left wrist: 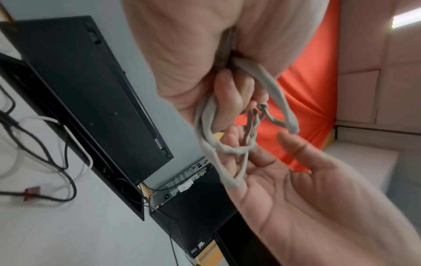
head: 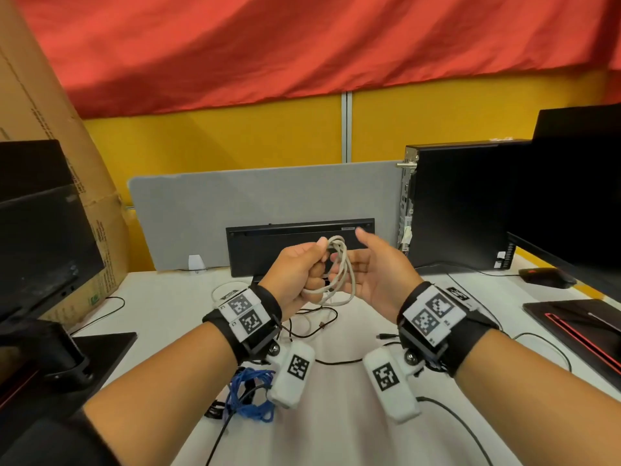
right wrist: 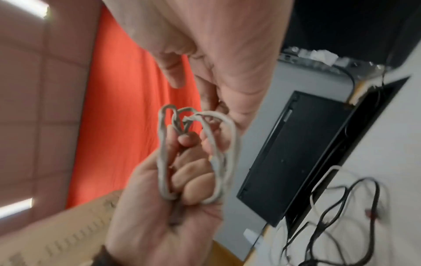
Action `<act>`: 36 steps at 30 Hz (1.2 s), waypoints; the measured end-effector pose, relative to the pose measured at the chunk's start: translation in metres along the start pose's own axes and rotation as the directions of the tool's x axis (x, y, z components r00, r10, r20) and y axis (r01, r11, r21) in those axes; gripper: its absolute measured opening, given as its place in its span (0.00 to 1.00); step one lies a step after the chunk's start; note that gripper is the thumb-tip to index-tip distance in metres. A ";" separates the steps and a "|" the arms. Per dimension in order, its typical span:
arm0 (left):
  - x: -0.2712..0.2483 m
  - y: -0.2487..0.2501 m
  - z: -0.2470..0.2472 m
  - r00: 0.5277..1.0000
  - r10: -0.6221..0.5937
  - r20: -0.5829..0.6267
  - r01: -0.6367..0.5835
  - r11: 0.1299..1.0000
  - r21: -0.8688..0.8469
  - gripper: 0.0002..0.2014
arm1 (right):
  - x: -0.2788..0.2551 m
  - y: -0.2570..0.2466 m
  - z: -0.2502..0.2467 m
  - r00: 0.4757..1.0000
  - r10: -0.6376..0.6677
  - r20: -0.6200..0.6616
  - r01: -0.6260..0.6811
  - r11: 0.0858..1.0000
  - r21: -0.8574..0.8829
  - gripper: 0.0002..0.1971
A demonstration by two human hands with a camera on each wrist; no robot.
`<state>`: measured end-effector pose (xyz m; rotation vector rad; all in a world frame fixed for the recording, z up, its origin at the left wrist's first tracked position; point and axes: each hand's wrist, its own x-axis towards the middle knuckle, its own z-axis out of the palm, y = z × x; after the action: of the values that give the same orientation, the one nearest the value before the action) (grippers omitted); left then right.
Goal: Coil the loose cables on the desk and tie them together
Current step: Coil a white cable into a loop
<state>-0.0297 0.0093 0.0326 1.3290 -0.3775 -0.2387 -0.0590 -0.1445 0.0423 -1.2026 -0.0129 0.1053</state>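
Over the desk (head: 336, 415), my left hand (head: 295, 274) grips the coiled grey cable (head: 339, 274) beside my relaxed right hand (head: 376, 277); black cables (head: 312, 317) below my fingers remain loose.

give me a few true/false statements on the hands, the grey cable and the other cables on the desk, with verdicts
1. The left hand grips the grey cable in loops. True.
2. The right hand is clenched round the grey cable. False: its fingers are spread and open beside the loops.
3. The grey cable lies flat on the desk. False: it is held up in the air above it.
4. A blue cable lies bundled on the desk near the left forearm. True.
5. Black cables lie loose on the desk below the hands. True.
6. The keyboard lies flat with its keys up. False: it is propped on edge against the grey divider.
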 end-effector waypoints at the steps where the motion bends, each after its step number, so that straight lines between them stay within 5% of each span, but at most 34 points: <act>1: 0.000 0.000 0.001 1.000 0.017 -0.011 -0.017 0.999 0.028 0.17 | -0.001 -0.001 0.001 1.000 0.008 -0.005 -0.009 0.995 -0.098 0.23; 6: 0.003 -0.010 0.005 0.987 0.126 -0.104 -0.084 0.936 0.343 0.18 | 0.000 0.002 0.011 0.983 -0.114 -0.143 0.031 0.874 -0.485 0.03; 13: 0.005 -0.012 0.001 0.986 0.155 -0.056 -0.105 0.852 0.512 0.19 | -0.003 0.004 0.009 0.998 -0.040 -0.048 0.016 0.905 -0.424 0.11; 15: 0.007 -0.013 0.000 0.992 0.119 -0.033 -0.087 0.864 0.496 0.22 | -0.004 0.007 0.007 0.997 -0.067 0.024 0.071 0.903 -0.424 0.04; 20: 0.009 -0.014 -0.003 0.996 0.085 -0.033 -0.064 0.908 0.414 0.22 | -0.002 0.007 0.000 0.970 -0.235 0.064 0.233 0.820 -0.523 0.16; 22: 0.009 -0.016 -0.003 0.997 0.056 -0.056 -0.033 0.936 0.350 0.22 | 0.000 0.011 -0.002 0.892 -0.448 0.057 0.371 0.656 -0.658 0.23; 23: 0.008 -0.017 -0.003 0.997 0.050 -0.067 -0.024 0.942 0.334 0.23 | 0.000 0.013 -0.003 0.795 -0.594 0.121 0.473 0.482 -0.738 0.24; 25: 0.007 -0.018 -0.001 0.993 0.064 -0.102 -0.024 0.934 0.357 0.22 | 0.000 0.019 -0.004 0.509 -0.762 0.400 0.585 -0.036 -0.811 0.15; 26: 0.008 -0.018 0.000 0.989 0.082 -0.126 -0.026 0.919 0.393 0.22 | 0.001 0.022 -0.006 0.408 -0.758 0.509 0.584 -0.212 -0.784 0.11; 27: 0.009 -0.017 0.000 0.983 0.104 -0.151 -0.029 0.902 0.431 0.23 | 0.002 0.023 -0.008 0.370 -0.752 0.546 0.589 -0.264 -0.764 0.09; 29: 0.011 -0.015 0.000 0.970 0.154 -0.187 -0.042 0.867 0.496 0.23 | 0.006 0.021 -0.009 0.445 -0.802 0.398 0.623 -0.042 -0.781 0.06; 33: 0.011 -0.013 -0.002 0.950 0.246 -0.191 -0.094 0.812 0.576 0.18 | 0.014 0.013 -0.004 0.741 -0.665 -0.093 0.500 0.639 -0.584 0.14; 36: 0.010 -0.013 -0.001 0.941 0.271 -0.201 -0.135 0.849 0.511 0.18 | 0.017 0.006 -0.004 0.800 -0.544 -0.254 0.430 0.814 -0.391 0.12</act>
<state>-0.0198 0.0031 0.0208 1.7842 -0.3609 0.2381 -0.0419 -0.1441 0.0341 -1.4896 -0.0283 -0.6048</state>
